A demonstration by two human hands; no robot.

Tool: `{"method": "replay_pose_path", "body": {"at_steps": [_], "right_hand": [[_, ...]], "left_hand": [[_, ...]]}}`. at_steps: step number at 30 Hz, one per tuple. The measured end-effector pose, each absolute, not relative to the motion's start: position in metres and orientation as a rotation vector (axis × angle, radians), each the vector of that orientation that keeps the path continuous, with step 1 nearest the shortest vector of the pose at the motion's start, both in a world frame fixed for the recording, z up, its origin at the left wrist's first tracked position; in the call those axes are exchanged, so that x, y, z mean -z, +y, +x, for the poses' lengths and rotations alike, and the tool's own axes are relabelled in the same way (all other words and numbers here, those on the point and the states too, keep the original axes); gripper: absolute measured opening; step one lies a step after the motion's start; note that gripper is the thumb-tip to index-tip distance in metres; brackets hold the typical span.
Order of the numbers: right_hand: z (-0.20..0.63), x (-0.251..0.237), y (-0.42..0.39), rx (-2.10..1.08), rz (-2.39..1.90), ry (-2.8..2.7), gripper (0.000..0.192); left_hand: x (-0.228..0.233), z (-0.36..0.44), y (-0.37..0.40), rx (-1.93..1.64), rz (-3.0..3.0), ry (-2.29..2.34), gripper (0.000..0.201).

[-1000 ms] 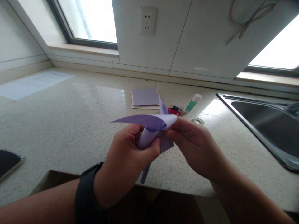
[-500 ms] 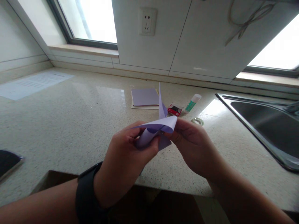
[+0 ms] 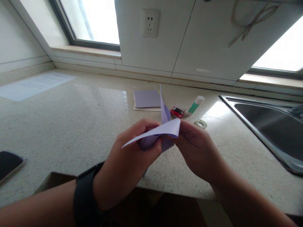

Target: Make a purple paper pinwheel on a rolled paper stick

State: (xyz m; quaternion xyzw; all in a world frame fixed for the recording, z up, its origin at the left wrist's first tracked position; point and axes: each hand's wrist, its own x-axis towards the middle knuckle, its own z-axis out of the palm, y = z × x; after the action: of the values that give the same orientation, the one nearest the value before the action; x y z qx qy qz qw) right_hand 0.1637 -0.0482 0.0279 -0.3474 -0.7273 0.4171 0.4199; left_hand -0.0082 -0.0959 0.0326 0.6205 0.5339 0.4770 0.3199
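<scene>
Purple paper (image 3: 163,128), bent into several curved flaps, is held up above the front part of the counter. My left hand (image 3: 134,148) is closed around its left side, thumb in front, with a black band on the wrist. From the right, my right hand (image 3: 194,143) pinches the paper's right edge; its fingertips are partly hidden behind the paper. One flap stands up at the back, while another slants left over my left fingers. Beyond the hands lies a stack of purple and pale paper sheets (image 3: 147,99).
A red box (image 3: 178,111), a glue stick (image 3: 196,105) and a roll of tape (image 3: 200,124) lie behind my right hand. The steel sink (image 3: 260,138) is at right. A printed sheet (image 3: 38,84) lies far left, and a dark flat object (image 3: 10,165) near left.
The paper's top flap has swung down and forward on the left, now overlapping my left fingers. My left hand has shifted slightly; my right hand stays almost still.
</scene>
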Motion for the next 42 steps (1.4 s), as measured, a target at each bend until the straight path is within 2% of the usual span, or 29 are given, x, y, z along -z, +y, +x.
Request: {"method": "replay_pose_path", "body": {"at_steps": [19, 27, 37, 42], "right_hand": [[0.165, -0.035, -0.055, -1.069, -0.878, -1.818, 0.011], [0.167, -0.032, -0.061, -0.824, -0.846, -1.889, 0.011], [0.169, -0.026, -0.064, -0.614, -0.822, -1.948, 0.022], [0.168, -0.023, -0.063, -0.507, -0.794, -1.959, 0.029]], "left_hand": [[-0.047, -0.015, -0.102, -1.153, 1.490, 1.170, 0.026], [-0.059, -0.011, -0.107, -1.090, 1.379, 1.249, 0.020], [-0.057, -0.009, -0.108, -1.147, 1.287, 1.240, 0.032], [-0.057, -0.008, -0.104, -1.183, 1.212, 1.221, 0.028]]}}
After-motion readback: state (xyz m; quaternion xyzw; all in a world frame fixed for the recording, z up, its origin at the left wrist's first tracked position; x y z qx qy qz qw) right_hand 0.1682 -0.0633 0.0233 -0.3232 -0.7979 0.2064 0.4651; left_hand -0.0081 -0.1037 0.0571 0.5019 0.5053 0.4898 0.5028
